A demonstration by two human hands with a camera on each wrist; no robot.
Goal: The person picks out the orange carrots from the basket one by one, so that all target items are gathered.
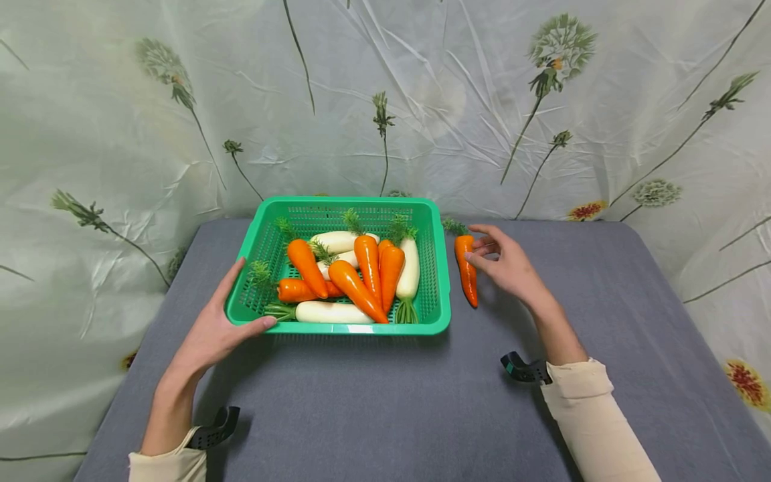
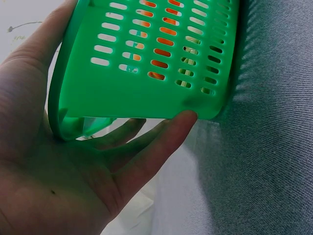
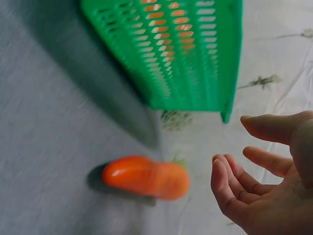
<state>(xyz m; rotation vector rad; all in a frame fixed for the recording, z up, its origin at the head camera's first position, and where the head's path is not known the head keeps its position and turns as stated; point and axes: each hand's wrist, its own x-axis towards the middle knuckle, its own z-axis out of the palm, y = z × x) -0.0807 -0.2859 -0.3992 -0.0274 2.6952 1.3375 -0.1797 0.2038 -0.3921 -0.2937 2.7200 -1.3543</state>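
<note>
A green plastic basket (image 1: 444,294) holds several orange carrots (image 1: 307,268) and white radishes (image 1: 334,312) with green tops. At its near left corner, my left hand (image 1: 211,331) grips it, thumb along the front rim and fingers spread against the outer side wall (image 2: 142,93). To the right of the basket, one carrot (image 1: 466,271) lies on the grey cloth, its leafy top pointing away from me. Over that carrot hovers my right hand (image 1: 508,264), thumb and fingers apart and loosely bent. In the right wrist view a gap shows between these fingers and the carrot (image 3: 146,177).
Grey cloth (image 1: 373,402) covers the table under everything. Behind its far edge hangs a pale curtain (image 1: 434,100) printed with dandelions. Black straps (image 1: 525,368) sit at both wrists, beside the cream sleeves (image 1: 596,415).
</note>
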